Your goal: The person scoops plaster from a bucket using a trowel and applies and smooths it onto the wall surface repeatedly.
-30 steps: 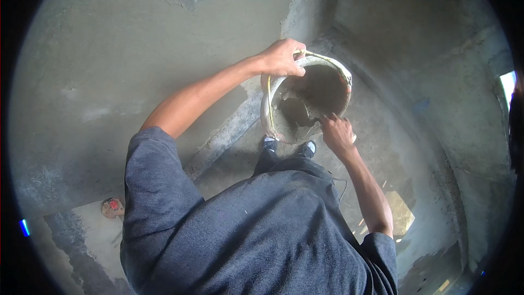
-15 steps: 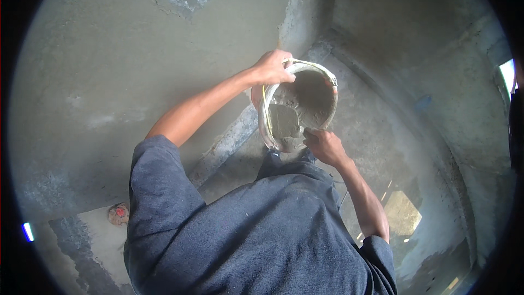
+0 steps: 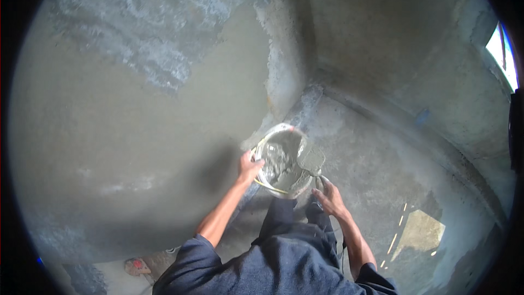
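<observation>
A round bucket [image 3: 280, 127] with a pale, mortar-smeared rim is held up in front of my legs. Wet grey mortar [image 3: 277, 159] lies inside it. My left hand [image 3: 250, 167] grips the rim at its left side, beside a thin yellowish cord or handle. In my right hand [image 3: 330, 198] is a trowel [image 3: 311, 160], its handle between my fingers. The trowel's mortar-coated blade sits over the right rim of the bucket, and whether it touches the rim I cannot tell.
A broad grey wall [image 3: 164, 125], part smooth and part rough, stands on the left. It meets another wall [image 3: 393, 33] at a corner ahead. A reddish object [image 3: 136, 266] lies at the lower left. Sunlight patches the floor [image 3: 360, 153] on the right.
The trowel has come out of the mortar to the bucket's right rim. My left hand has gone from the far left rim to the left side. More wall shows ahead.
</observation>
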Demonstrator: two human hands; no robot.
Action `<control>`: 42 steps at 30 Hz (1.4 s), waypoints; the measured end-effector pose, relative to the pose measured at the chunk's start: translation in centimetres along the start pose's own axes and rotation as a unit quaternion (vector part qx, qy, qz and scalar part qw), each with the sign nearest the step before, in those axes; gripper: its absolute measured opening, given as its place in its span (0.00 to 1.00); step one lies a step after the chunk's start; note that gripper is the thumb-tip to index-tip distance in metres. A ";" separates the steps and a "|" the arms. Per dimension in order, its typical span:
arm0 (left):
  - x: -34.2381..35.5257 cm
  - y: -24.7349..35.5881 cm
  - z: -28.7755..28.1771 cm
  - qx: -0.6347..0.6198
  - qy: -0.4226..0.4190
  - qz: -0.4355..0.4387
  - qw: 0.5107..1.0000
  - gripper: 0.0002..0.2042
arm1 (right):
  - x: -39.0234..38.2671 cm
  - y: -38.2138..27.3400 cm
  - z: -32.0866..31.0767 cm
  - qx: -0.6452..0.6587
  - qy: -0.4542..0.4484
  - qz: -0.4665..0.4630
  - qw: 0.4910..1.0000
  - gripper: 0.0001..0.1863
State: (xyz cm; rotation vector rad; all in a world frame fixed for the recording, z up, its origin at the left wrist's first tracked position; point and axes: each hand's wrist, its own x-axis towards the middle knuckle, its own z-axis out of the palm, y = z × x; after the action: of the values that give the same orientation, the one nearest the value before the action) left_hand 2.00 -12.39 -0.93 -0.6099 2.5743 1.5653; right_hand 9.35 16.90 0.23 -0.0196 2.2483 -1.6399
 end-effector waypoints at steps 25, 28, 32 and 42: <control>3.1 -14.5 7.6 0.138 -0.148 -0.264 0.943 0.21 | 33.1 7.3 14.3 0.221 0.196 0.098 0.950 0.25; 3.6 -13.5 7.6 0.153 -0.197 -0.322 0.913 0.25 | 35.9 7.0 15.8 0.269 0.221 0.081 0.934 0.27; 4.1 -16.3 7.8 0.160 -0.171 -0.291 0.928 0.26 | 38.7 6.2 17.2 0.242 0.220 0.109 0.939 0.30; 5.7 -15.5 7.2 0.044 -0.116 -0.269 0.955 0.21 | 41.9 8.5 20.7 0.218 0.285 0.131 0.924 0.29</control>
State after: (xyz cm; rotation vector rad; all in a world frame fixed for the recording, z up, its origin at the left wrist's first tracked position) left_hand 1.41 -14.13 -18.84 -0.9521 2.0544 1.2443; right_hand -22.21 -8.48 -24.61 0.9402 2.0527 -2.1399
